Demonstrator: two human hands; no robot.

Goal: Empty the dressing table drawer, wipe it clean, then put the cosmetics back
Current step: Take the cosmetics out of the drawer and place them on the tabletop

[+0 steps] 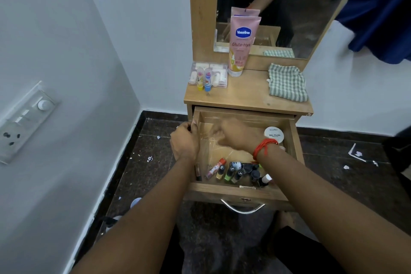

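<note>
Left hand (184,140) curls on drawer (211,190) wall; right hand (233,134) blurred, grip unclear. Nail polish bottles (230,173): likely glass, slippery; pinch by caps.

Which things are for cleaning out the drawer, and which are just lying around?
For the job: drawer, nail polish bottles, white jar, checked cloth, lotion tube, clear box.
Just lying about: paper scraps on the floor, wall switch panel, blue fabric.
</note>
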